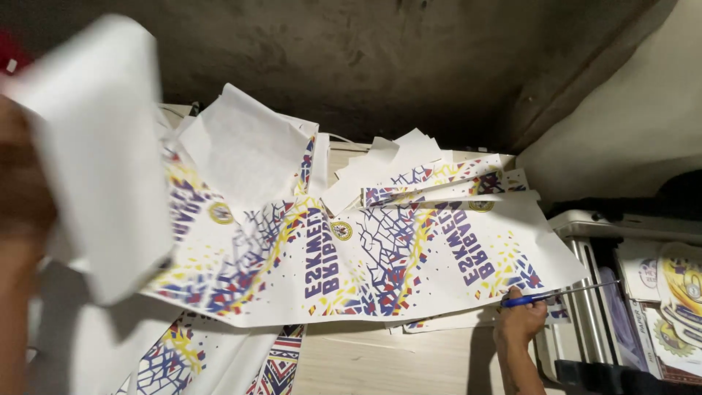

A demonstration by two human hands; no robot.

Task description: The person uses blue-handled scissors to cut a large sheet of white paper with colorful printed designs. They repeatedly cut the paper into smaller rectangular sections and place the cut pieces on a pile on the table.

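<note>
Right hand [521, 320], lower right of frame, fingers closed around blue-handled scissors [559, 294], blades pointing right past edge of large printed sheet [351, 256]. Sheet spans centre of frame on wooden desk [380, 358], more printed sheets stacked under and behind it. Left hand [22, 190], blurred at left edge, lifts white sheet [99, 153]; its finger hold cannot be made out.

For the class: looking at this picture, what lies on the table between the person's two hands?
In the head view, printed sheets span the table between the left hand and the right hand holding scissors.
</note>
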